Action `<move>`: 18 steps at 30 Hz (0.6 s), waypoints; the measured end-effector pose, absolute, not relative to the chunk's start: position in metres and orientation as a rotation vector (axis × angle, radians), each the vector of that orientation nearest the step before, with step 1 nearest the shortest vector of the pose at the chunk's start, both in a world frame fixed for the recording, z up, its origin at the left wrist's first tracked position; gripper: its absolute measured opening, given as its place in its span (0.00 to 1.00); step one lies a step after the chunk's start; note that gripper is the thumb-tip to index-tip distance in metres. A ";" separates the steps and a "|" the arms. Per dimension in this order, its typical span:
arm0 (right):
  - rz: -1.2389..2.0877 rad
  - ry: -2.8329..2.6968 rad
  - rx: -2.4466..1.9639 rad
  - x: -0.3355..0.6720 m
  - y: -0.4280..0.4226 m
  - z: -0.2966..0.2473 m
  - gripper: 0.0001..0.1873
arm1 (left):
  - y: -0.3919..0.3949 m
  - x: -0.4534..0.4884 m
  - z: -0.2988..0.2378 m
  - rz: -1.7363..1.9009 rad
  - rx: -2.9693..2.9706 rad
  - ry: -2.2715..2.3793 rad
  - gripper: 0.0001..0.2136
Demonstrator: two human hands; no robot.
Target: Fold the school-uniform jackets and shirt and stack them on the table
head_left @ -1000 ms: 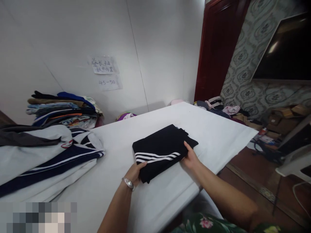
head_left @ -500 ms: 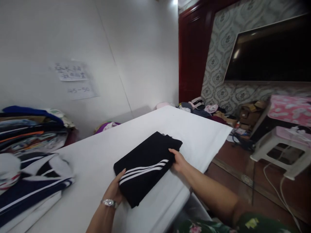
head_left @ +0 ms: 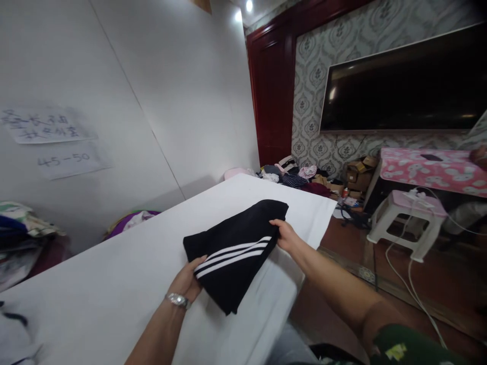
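A black folded garment (head_left: 239, 233) with three white stripes is held between my two hands over the white table (head_left: 125, 289). My left hand (head_left: 192, 279), with a silver watch at the wrist, grips its left edge, thumb on top beside the stripe ends. On the opposite edge, my right hand (head_left: 287, 235) pinches the cloth with the thumb above; the other fingers are mostly hidden underneath. The garment sags and bends between them, its near corner hanging toward me. Whether it still touches the table I cannot tell.
Stacked clothes (head_left: 26, 228) stand beyond the table's left side. White-and-dark cloth (head_left: 15, 334) lies at the lower left. More clothes (head_left: 297, 175) are heaped past the far end. To the right, a plastic stool (head_left: 411, 213) carries a power strip, with cords trailing to the floor.
My view has swung to the right. The garment has gone from lying fairly flat to bent between my hands, its left and far corners raised. Both hands keep their hold.
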State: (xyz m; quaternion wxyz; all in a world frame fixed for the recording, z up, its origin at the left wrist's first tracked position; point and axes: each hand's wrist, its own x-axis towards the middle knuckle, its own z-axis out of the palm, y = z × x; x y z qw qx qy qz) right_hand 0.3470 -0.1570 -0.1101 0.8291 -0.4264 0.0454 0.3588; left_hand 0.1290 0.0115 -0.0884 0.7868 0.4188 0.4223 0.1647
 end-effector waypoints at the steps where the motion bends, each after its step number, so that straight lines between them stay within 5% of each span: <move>1: 0.735 0.094 -0.909 0.361 -0.160 -0.106 0.06 | 0.012 0.146 -0.088 0.363 0.911 0.867 0.06; 9: 0.508 0.094 -0.956 0.494 -0.207 -0.080 0.05 | -0.014 0.304 -0.079 0.391 0.962 0.592 0.16; 18: 0.329 0.293 -1.140 0.554 -0.266 -0.166 0.05 | -0.063 0.368 -0.155 0.102 1.020 0.784 0.12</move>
